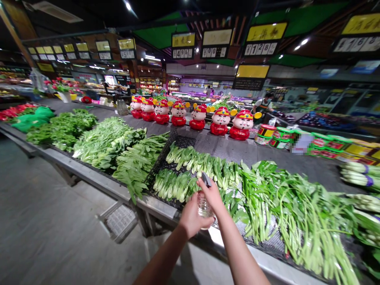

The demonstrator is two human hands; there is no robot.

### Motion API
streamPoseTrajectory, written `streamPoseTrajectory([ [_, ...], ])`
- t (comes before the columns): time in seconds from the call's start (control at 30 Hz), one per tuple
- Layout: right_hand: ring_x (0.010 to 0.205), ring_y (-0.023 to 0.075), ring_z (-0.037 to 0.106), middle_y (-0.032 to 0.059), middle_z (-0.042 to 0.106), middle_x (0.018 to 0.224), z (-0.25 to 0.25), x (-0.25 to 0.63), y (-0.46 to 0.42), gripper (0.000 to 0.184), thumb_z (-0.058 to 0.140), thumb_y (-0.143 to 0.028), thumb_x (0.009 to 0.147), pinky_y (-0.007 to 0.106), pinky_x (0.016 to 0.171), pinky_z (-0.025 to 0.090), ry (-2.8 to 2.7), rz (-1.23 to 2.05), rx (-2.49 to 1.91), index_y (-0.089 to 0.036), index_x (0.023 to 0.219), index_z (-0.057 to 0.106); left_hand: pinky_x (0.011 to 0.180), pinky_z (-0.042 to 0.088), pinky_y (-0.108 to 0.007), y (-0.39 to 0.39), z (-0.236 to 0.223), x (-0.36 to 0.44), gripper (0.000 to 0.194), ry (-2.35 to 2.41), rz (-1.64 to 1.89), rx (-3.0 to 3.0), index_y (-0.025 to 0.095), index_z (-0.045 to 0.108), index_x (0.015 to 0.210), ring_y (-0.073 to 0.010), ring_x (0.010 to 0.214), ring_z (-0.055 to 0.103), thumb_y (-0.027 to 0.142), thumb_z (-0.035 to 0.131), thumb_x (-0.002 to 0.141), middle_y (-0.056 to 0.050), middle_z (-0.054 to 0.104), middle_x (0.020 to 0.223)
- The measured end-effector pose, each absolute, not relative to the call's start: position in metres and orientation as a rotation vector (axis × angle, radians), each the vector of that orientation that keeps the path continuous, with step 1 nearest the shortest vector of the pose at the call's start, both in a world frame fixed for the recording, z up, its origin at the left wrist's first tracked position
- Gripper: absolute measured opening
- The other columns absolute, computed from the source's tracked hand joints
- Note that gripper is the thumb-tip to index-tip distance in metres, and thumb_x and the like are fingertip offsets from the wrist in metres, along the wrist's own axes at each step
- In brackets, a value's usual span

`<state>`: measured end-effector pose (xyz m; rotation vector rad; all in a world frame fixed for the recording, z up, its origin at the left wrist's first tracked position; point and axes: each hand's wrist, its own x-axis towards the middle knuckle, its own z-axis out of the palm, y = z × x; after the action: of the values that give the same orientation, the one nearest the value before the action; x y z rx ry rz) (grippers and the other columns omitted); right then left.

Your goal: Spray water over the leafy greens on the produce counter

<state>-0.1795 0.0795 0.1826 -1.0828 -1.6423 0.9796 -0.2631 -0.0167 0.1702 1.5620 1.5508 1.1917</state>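
Both hands are on a clear spray bottle point(204, 205) with a dark spray head, above the front edge of the vegetable stand. My left hand point(190, 215) wraps round the bottle's body from the left and below. Up at the spray head point(206, 180), my right hand point(211, 194) has its fingers closed; the trigger itself is hidden. Just beyond lie rows of bok choy point(170, 185) in a black mesh tray, apart from my hands as far as I can see. Long-stemmed greens point(255, 206) spread out to the right.
Leafy greens point(103, 140) lie along the left of the stand. Several red figurines point(178, 114) line its back, with stacked tubs point(280, 136) beside them. Price signs point(183, 45) hang overhead. A plastic crate point(118, 219) sits on the floor. Another person point(263, 103) is in the background.
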Motion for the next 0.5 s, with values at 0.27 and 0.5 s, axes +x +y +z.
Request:
streamPoseTrajectory([
  [0.27, 0.063, 0.0201, 0.058, 0.0037, 0.063, 0.071, 0.172, -0.167, 0.076, 0.044, 0.051, -0.053, 0.080, 0.033, 0.061, 0.047, -1.656, 0.966, -1.132, -0.018, 0.105, 0.064, 0.084, 0.044, -0.033, -0.018, 0.159, -0.254, 0.068, 1.524, 1.177, 1.535, 0.021, 0.048, 0.112, -0.0245, 0.095, 0.057, 0.023, 0.079, 0.051, -0.006, 0.060, 0.104],
  [0.5, 0.070, 0.0200, 0.058, 0.0043, 0.064, 0.080, 0.172, -0.156, 0.074, 0.043, 0.054, -0.050, 0.079, 0.032, 0.067, 0.045, -1.642, 0.931, -1.156, -0.018, 0.106, 0.063, 0.079, 0.045, -0.031, -0.017, 0.160, -0.243, 0.063, 1.516, 1.148, 1.557, 0.021, 0.048, 0.108, -0.0224, 0.089, 0.057, 0.024, 0.078, 0.052, -0.004, 0.060, 0.099],
])
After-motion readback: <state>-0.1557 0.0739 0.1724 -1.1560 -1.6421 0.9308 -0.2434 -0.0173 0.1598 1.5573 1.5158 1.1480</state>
